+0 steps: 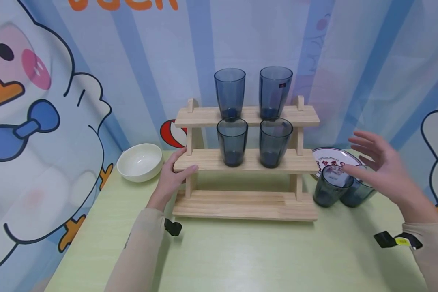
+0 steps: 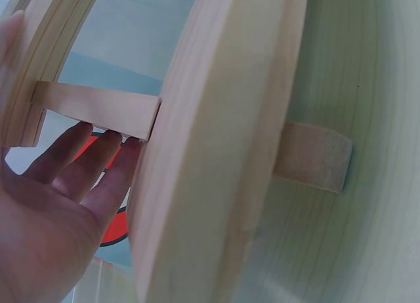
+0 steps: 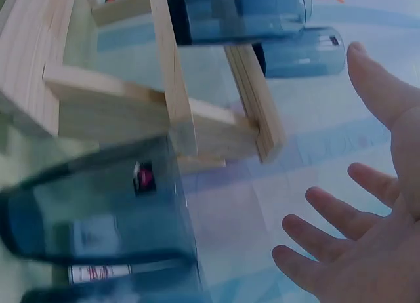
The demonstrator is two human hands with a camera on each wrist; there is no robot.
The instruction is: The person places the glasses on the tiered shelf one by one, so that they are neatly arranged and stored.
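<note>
A three-tier wooden shelf rack (image 1: 245, 205) stands on the table. Its left side is held by my left hand (image 1: 172, 172), thumb at the middle tier's front. In the left wrist view, the fingers of that left hand (image 2: 49, 218) touch an upright (image 2: 98, 106). My right hand (image 1: 381, 164), fingers apart and holding nothing, hovers by two blue-grey glasses: a nearer glass (image 1: 327, 192) and another glass (image 1: 355, 194), partly hidden by the hand. The top tier carries two glasses, left (image 1: 230, 91) and right (image 1: 275, 91); the middle tier also carries two, left (image 1: 232, 142) and right (image 1: 275, 142).
A white bowl (image 1: 140, 163) sits to the left of the rack. Behind the right-hand glasses is a plate (image 1: 328, 155) with a printed pattern. The table (image 1: 270, 255) backs onto a curtain (image 1: 160, 52) with stripes and cartoon ducks.
</note>
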